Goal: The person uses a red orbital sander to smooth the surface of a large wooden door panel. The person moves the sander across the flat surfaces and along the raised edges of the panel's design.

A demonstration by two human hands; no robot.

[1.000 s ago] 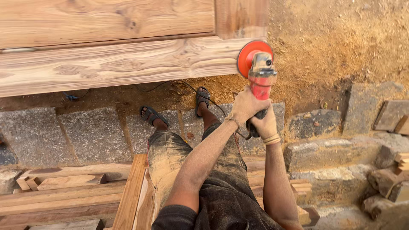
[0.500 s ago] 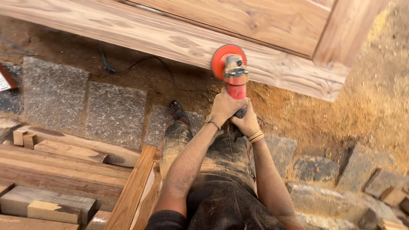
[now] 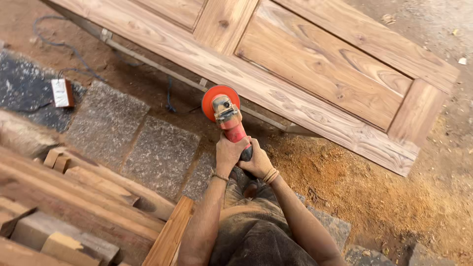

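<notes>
Grinder (image 3: 227, 120) swung lower since half-second ago, door panel (image 3: 315, 64) now filling upper view. Both hands clamped on red handle: left hand (image 3: 228, 153) forward, right hand (image 3: 257, 162) behind. Tool axis points up-left from hands, orange disc (image 3: 209, 101) beside door's lower rail edge.

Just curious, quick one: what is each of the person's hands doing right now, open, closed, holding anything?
Left hand: closed around the red body of the angle grinder.
Right hand: closed on the grinder's rear end, just behind the left.
</notes>
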